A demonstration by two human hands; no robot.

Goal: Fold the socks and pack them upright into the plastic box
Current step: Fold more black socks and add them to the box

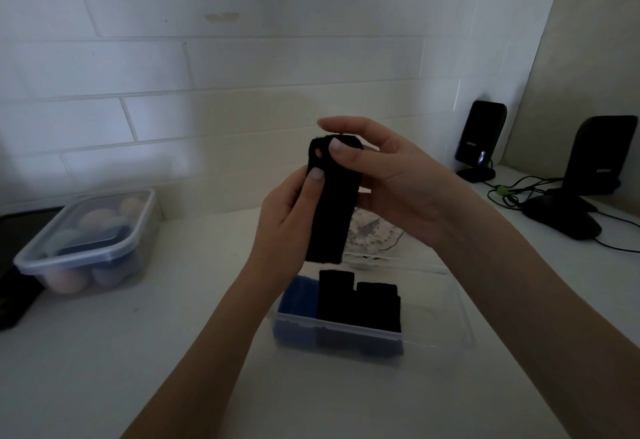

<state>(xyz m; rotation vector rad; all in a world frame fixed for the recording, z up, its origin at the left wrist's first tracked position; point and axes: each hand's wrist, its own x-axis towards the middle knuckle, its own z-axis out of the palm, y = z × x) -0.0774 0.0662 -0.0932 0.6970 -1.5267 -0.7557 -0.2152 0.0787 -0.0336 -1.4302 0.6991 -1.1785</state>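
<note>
Both hands hold a folded black sock (330,210) upright in the air above the table. My left hand (287,217) grips its left side, thumb on the front. My right hand (391,175) pinches its top fold with the thumb, index finger stretched above. Below stands the clear plastic box (450,307). Inside it, at the left end, a blue sock (299,296) and two black folded socks (360,303) stand upright; the right part of the box holds nothing. A white sock (370,230) lies on the table behind the box, partly hidden by the held sock.
A second lidded plastic box (93,241) with pale rounded items sits at the left. A dark flat object (14,296) lies at the far left edge. Two black speakers (479,140) (595,158), a black mouse (561,217) and cables are at the right. Tiled wall behind.
</note>
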